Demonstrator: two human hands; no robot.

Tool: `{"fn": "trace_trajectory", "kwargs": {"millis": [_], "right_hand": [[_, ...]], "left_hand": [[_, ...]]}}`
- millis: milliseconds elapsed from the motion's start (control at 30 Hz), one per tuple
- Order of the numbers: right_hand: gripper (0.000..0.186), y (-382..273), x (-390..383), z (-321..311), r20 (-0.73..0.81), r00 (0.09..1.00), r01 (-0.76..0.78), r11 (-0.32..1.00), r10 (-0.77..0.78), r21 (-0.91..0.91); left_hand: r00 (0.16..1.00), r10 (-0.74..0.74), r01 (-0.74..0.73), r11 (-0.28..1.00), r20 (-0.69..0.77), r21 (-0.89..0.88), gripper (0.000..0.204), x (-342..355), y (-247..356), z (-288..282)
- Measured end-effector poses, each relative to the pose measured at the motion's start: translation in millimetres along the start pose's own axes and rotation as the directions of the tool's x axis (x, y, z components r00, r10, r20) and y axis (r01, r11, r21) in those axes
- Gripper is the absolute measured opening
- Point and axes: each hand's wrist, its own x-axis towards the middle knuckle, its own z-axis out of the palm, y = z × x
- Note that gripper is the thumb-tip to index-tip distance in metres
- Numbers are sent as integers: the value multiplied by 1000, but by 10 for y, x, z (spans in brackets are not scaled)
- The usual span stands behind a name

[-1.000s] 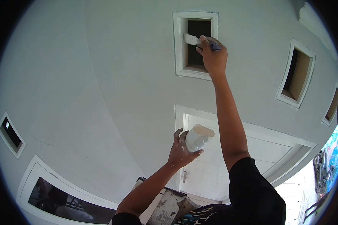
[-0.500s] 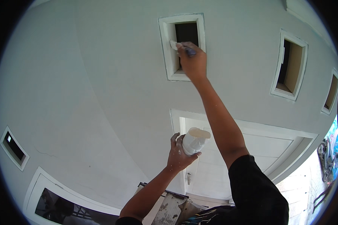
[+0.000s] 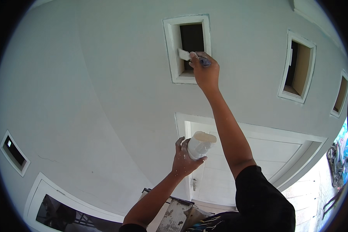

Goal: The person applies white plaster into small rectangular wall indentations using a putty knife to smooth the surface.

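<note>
My right hand [image 3: 206, 73] grips a paintbrush [image 3: 185, 54] with a dark handle and white-coated bristles. The brush is at the left inner side of a white-framed wall opening [image 3: 175, 69]; whether its tip touches that side is hard to tell. Lower down, my left hand [image 3: 186, 161] is wrapped around a white plastic paint cup [image 3: 199, 147], held tilted with its mouth upward. White paint specks dot the fingers and wrist of this hand. Behind the brush, the opening is dark inside.
Below the opening stands a white panelled door [image 3: 255, 154] with a handle. More framed openings [image 3: 297, 65] are at the right, with a small one [image 3: 14, 152] far left. A worn, paint-stained surface [image 3: 174, 216] lies beneath my left arm. A bicycle [image 3: 334, 162] stands at the far right.
My right hand and the brush have moved down and slightly right along the opening's left inner side. My left hand and the cup have stayed in place.
</note>
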Motion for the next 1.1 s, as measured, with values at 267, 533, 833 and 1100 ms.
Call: {"fn": "trace_trajectory", "kwargs": {"millis": [267,533,833,1100], "right_hand": [[15,201,562,318,-117,869,409,832,-480,-374],[19,-88,374,221,-90,992,94,994,-88,62],[30,-150,777,242,-15,984,174,971,-179,-163],[24,-365,469,113,-66,965,235,952,-252,-195]], "left_hand": [[1000,-4,4,998,-7,-63,109,21,18,37],[999,-46,46,996,4,-83,107,-10,-10,-45],[1000,-8,8,998,-8,-58,108,23,-26,20],[999,-44,46,993,17,-108,108,6,6,-2]]}}
